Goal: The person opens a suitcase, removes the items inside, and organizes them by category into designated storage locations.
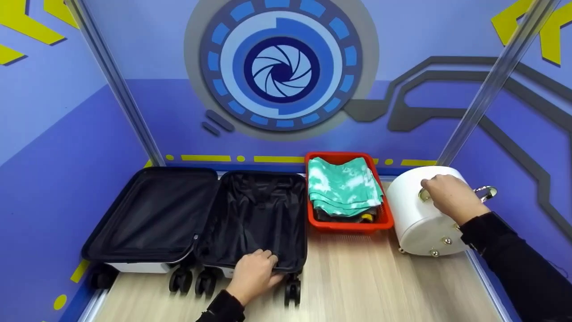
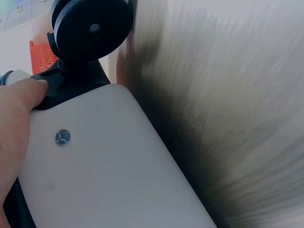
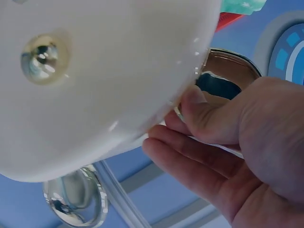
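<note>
My left hand grips the front edge of the right half of a suitcase, fingers over the rim. The suitcase lies spread open, its black lining bare. In the left wrist view the thumb rests by a black caster wheel on the pale outer shell. My right hand holds a gold handle on a white drum-shaped case, pinching it between thumb and fingers. The case lies on its side, gold feet facing me; a second gold handle sticks out at its right.
Between suitcase and case, a red basket holds folded green-and-white cloth above something dark. Blue printed panels enclose the back and sides. The suitcase's left half reaches the left panel. Wood-patterned surface lies in front.
</note>
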`<action>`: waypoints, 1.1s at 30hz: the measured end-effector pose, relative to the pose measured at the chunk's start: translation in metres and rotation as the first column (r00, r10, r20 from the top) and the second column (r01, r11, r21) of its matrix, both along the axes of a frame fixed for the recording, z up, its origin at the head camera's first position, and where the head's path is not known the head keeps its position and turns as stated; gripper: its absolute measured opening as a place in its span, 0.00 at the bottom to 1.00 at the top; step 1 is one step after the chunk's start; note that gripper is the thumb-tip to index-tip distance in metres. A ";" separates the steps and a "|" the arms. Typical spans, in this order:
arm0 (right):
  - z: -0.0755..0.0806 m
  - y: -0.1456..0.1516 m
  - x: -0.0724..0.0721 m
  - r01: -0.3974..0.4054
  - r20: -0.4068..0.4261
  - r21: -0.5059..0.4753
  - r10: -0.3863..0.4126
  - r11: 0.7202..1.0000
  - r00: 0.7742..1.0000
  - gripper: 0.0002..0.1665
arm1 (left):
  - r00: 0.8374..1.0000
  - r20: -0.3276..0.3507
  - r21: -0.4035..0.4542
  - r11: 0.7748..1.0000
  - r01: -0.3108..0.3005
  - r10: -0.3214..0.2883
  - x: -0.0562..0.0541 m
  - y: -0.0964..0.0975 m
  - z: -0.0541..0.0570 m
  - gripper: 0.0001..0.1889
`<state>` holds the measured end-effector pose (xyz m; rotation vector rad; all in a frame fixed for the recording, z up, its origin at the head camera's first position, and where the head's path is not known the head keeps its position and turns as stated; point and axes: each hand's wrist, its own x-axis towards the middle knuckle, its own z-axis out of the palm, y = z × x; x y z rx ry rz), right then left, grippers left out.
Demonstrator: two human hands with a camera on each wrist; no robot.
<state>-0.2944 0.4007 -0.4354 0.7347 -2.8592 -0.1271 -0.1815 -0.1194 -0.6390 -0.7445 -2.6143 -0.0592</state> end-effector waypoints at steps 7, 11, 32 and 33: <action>-0.005 0.002 -0.003 0.060 -0.023 -0.018 -0.060 0.998 0.998 0.13 | 1.000 0.007 -0.007 1.000 -0.011 0.011 0.001 0.002 -0.002 0.23; -0.009 0.002 -0.004 0.085 -0.058 -0.053 -0.088 0.995 0.994 0.12 | 1.000 0.019 -0.015 1.000 -0.009 0.009 0.001 0.001 -0.003 0.23; -0.030 -0.005 -0.051 0.150 -0.184 -0.189 -0.185 0.971 0.965 0.09 | 1.000 -0.014 0.022 1.000 0.001 -0.001 0.001 0.002 0.000 0.22; -0.031 -0.006 -0.053 0.154 -0.183 -0.196 -0.190 0.968 0.964 0.10 | 1.000 -0.015 0.023 1.000 0.002 -0.001 0.001 0.001 0.000 0.22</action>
